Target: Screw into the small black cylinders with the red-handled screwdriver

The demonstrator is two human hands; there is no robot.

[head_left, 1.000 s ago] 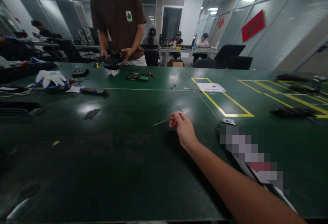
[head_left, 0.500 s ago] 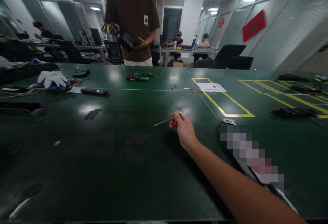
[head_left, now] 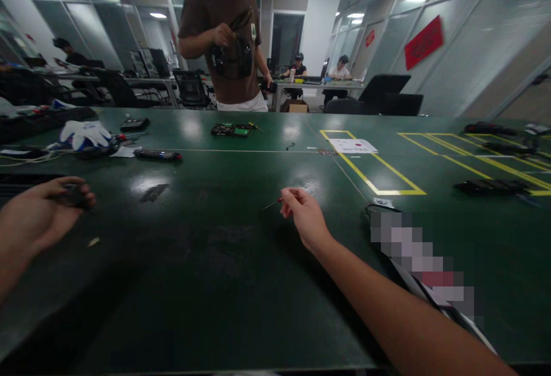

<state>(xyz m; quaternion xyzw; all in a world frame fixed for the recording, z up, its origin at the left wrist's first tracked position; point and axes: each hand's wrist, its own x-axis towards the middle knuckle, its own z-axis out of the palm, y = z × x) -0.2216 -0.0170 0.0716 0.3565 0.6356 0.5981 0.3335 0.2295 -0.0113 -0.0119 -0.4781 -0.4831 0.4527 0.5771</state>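
Fingers of right hand [head_left: 305,216] pinched together on thin, red-ended metal rod [head_left: 271,205] above glossy green tabletop [head_left: 193,313]; left hand [head_left: 45,215] clamped on small, dark, blocky object [head_left: 73,194] (blurred, type unclear). Step, judged: holding both pieces apart; next move calls for steady grips.

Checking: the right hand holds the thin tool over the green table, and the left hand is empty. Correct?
Not quite: the left hand is not empty. The head view shows it holding a small dark object. The right hand does hold the thin tool over the green table.
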